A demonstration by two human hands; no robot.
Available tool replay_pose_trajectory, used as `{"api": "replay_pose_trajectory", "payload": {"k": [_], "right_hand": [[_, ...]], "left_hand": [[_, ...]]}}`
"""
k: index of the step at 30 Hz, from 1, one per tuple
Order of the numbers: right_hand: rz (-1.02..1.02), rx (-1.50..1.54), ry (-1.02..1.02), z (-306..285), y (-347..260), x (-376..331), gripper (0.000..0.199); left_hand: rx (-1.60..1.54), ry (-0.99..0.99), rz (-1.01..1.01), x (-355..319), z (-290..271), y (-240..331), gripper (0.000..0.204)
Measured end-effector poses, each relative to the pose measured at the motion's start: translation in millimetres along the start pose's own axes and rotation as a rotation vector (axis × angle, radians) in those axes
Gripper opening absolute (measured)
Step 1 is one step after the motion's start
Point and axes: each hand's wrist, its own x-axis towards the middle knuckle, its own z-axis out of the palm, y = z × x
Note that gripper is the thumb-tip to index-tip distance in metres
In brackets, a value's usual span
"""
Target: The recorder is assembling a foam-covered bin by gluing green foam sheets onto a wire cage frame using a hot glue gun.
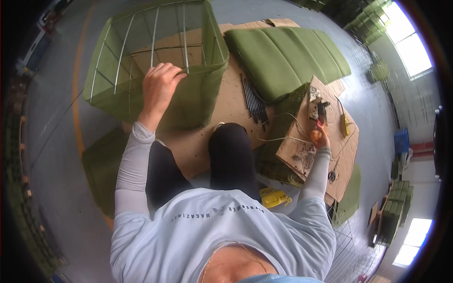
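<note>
A large green mesh box with pale rods across its open top stands at the far left. My left hand is closed on its near top edge, fingers over the rim. At the right, my right hand is closed round an orange-handled tool. Beyond its fingers sits a dark, stained metal piece; I cannot tell whether the tool touches it. Both are over a smudged cardboard sheet, which lies on a green block. A pale cord runs left from near the tool.
Ribbed green panel lies at the back. Dark rods rest on floor cardboard. A yellow corded piece and small black scissors-like item are on the sheet. A yellow object lies by my right knee.
</note>
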Motion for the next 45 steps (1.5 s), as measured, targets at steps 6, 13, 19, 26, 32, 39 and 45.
{"api": "replay_pose_trajectory", "payload": {"k": [6, 13, 19, 26, 32, 39, 45], "right_hand": [[-0.246, 0.666, -0.515, 7.0, 12.7, -23.7, 0.037], [-0.664, 0.614, -0.64, 36.7, -28.5, -72.6, 0.051], [-0.737, 0.736, -0.872, 125.4, -99.8, -135.7, 0.046], [-0.704, 0.567, -1.05, 238.5, -152.6, -198.6, 0.046], [-0.68, 0.204, -1.242, 368.6, -130.9, -285.6, 0.039], [-0.464, -0.281, -1.337, 465.3, -63.2, -363.3, 0.057], [-0.161, -0.567, -1.522, 498.2, -34.5, -385.5, 0.046]], "left_hand": [[-0.041, 0.005, -0.044, -4.5, 2.6, 2.0, 0.013], [-0.128, -0.058, -0.084, 5.7, 10.1, 9.2, 0.012], [-0.088, -0.082, -0.062, -1.4, -7.8, -4.6, 0.014], [0.071, -0.034, 0.009, -31.6, -64.8, -44.5, 0.022], [0.137, 0.048, 0.043, -61.1, -79.9, -56.5, 0.017], [0.212, 0.142, 0.001, -82.9, -69.5, -65.1, 0.022], [0.344, 0.206, -0.115, -107.2, -77.4, -84.4, 0.021]]}}
